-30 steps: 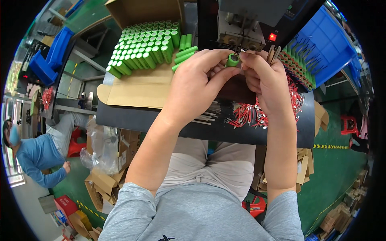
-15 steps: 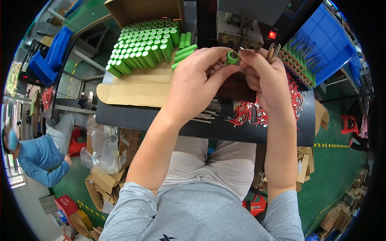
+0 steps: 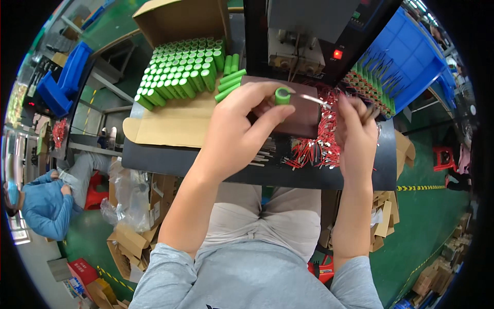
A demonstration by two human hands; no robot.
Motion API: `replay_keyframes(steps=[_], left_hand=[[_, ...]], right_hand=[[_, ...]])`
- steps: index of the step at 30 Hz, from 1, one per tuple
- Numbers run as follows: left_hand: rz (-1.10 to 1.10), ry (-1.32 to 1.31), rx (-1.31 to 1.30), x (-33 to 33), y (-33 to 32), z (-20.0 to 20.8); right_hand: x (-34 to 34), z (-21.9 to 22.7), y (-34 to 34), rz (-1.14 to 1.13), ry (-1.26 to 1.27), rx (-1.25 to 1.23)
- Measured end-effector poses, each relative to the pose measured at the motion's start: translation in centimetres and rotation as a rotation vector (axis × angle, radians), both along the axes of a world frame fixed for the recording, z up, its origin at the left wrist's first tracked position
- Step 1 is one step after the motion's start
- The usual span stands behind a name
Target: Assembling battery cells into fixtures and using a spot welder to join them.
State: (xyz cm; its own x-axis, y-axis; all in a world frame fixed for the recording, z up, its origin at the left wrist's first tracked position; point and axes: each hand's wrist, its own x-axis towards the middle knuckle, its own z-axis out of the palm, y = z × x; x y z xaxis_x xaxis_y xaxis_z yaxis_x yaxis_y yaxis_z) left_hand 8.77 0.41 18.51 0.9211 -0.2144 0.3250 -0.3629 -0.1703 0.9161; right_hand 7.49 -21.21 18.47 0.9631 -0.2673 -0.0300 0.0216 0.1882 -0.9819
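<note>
My left hand (image 3: 239, 121) pinches a green cylindrical battery cell (image 3: 282, 96) between thumb and fingers, its round end facing up. A thin pale strip (image 3: 311, 99), blurred, stretches from beside the cell toward my right hand (image 3: 356, 134); whether it is joined to the cell I cannot tell. Blurred by motion, my right hand is closed over the pile of red wires (image 3: 314, 152), with thin metal strips (image 3: 371, 112) tucked between its fingers. A spot-welding machine (image 3: 298, 54) with two electrode rods stands just beyond both hands.
Rows of green cells (image 3: 180, 72) stand on cardboard at the left, several loose ones lying beside them. Bare metal strips (image 3: 263, 154) lie near the table's front. Wired cells (image 3: 370, 87) sit by a blue bin (image 3: 409, 56) at right. A person (image 3: 46, 201) sits far left.
Both hands have come back from the welding machine's electrodes. My right hand has moved away from the cell, to the right and down; my left still holds the cell.
</note>
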Motion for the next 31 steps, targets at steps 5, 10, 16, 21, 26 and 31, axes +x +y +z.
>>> replay_keyframes(steps=[5, 10, 16, 21, 26, 31], left_hand=[[-0.019, -0.035, 0.062, -1.5, 0.5, 1.4], [0.050, 0.030, 0.089, -1.0, 1.1, 1.6], [0.073, 0.084, 0.032, 0.7, 0.9, 1.9], [0.031, 0.110, 0.058, 1.8, -0.8, 0.8], [-0.022, 0.124, -0.048, 2.1, -0.8, -0.6], [-0.062, 0.166, -0.038, 2.2, -0.7, -0.9]], right_hand=[[-3.8, -3.6, -4.3, 0.026, 0.151, -0.751], [-5.4, -5.0, -3.7, 0.025, -0.004, -1.155], [-5.1, -6.4, -2.8, -0.066, 0.021, -1.155], [-5.0, -6.8, -3.1, -0.035, 0.054, -1.161], [-4.2, -6.6, -3.5, 0.039, 0.103, -1.129], [-4.2, -6.6, -4.7, -0.033, -0.061, -1.053]])
